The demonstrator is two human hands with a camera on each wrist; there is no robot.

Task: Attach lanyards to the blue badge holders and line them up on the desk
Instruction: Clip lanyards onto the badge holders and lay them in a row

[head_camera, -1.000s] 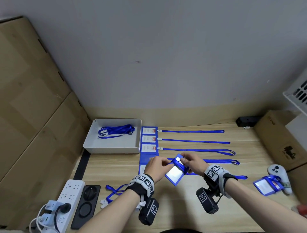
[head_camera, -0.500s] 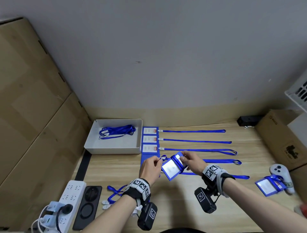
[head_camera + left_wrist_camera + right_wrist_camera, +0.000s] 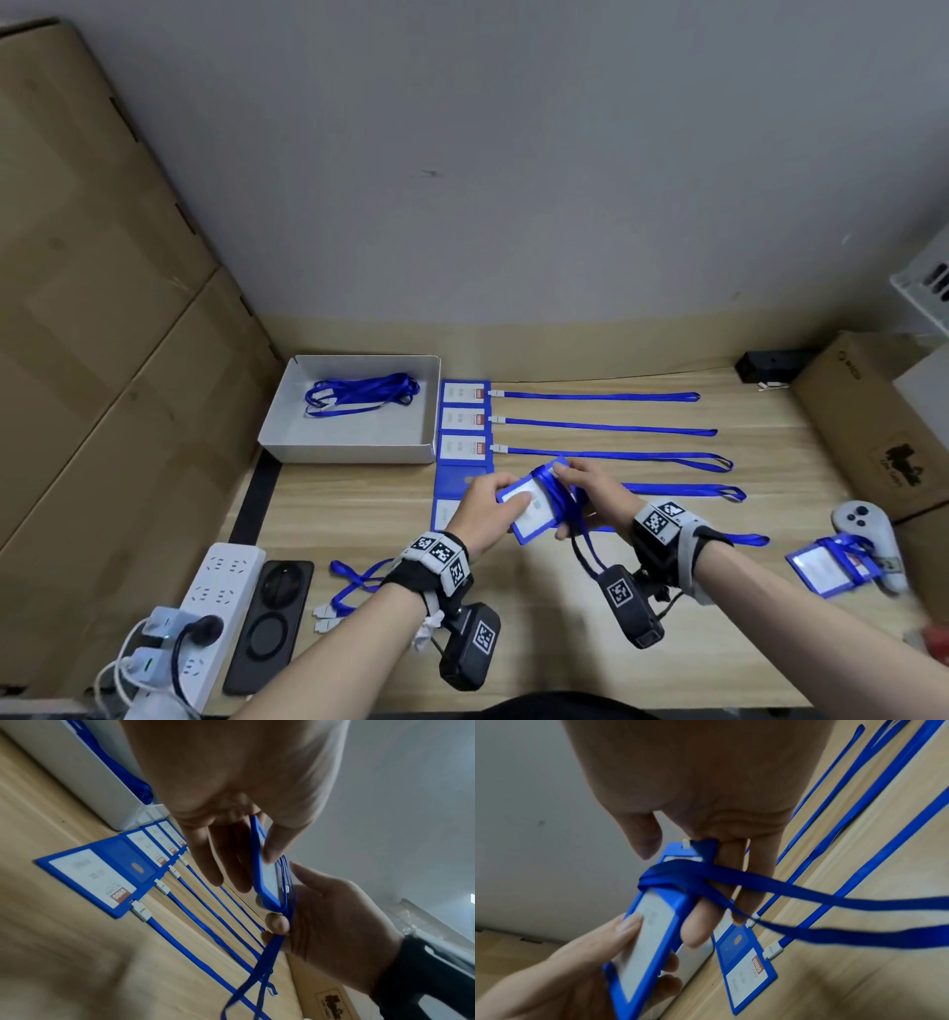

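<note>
A blue badge holder [image 3: 531,514] with a blue lanyard [image 3: 557,488] wound round it is held above the desk. My left hand [image 3: 506,506] grips its left end, thumb on the clear face [image 3: 639,933]. My right hand [image 3: 567,480] pinches the lanyard [image 3: 284,914] at the other end, its fingers under the wound strap [image 3: 680,874]. A loose loop [image 3: 585,552] hangs below. Several holders with straightened lanyards [image 3: 464,419] lie in a row beyond my hands; the fourth [image 3: 462,478] lies face down.
A white tray [image 3: 349,452] with lanyards [image 3: 359,393] sits at the back left. Loose lanyards [image 3: 354,586], a power strip [image 3: 215,606] and a black pad [image 3: 272,616] lie front left. Another wrapped holder [image 3: 832,562] lies beside a grey controller [image 3: 868,529]. A cardboard box [image 3: 873,426] stands on the right.
My left thumb has come onto the holder's face. A length of strap has come off the holder and now hangs as a loop below my right hand.
</note>
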